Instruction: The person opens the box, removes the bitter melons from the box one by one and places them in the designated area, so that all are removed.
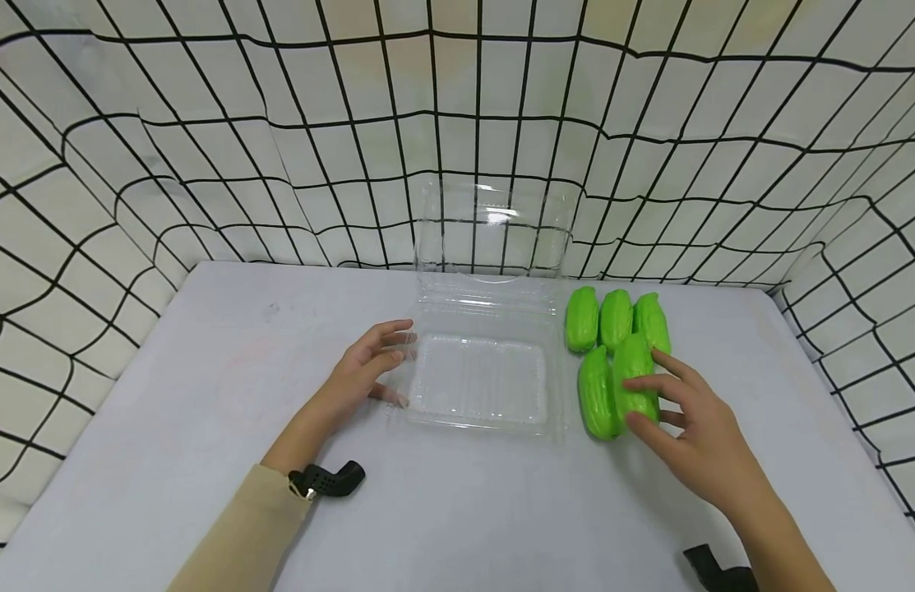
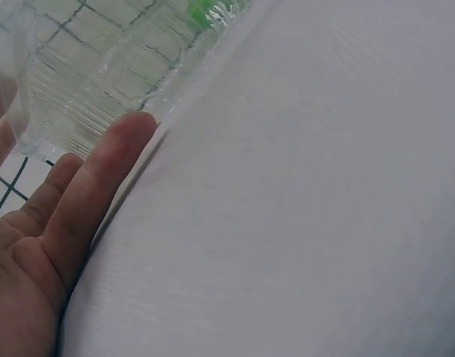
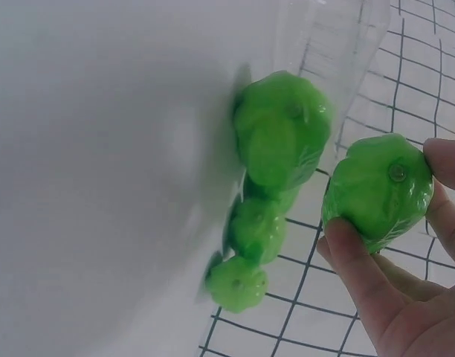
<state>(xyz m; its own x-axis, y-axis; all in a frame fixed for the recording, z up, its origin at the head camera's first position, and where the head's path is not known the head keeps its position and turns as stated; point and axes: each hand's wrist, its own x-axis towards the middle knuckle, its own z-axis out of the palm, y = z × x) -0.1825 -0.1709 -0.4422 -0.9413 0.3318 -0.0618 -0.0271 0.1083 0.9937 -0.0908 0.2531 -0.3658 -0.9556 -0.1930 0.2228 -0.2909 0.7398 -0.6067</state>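
Note:
A clear plastic clamshell box [image 1: 479, 382] lies on the white table with its lid [image 1: 494, 226] raised at the back. My left hand [image 1: 361, 366] is at the box's left side, fingers spread along the wall; in the left wrist view the fingers [image 2: 108, 163] lie against the clear plastic. On the right, my right hand [image 1: 697, 436] pinches a glossy green ribbed vegetable [image 1: 635, 370], perhaps a toy cucumber, between thumb and fingers. The right wrist view shows this held vegetable [image 3: 380, 190] lifted off the table. Another green vegetable [image 1: 596, 395] lies just left of it.
Behind these, a row of three similar green vegetables [image 1: 581, 321] lies right of the box. Black wire grid panels [image 1: 479, 115] stand along the back and sides of the white table [image 1: 457, 510]. Each wrist wears a black camera mount [image 1: 331, 478].

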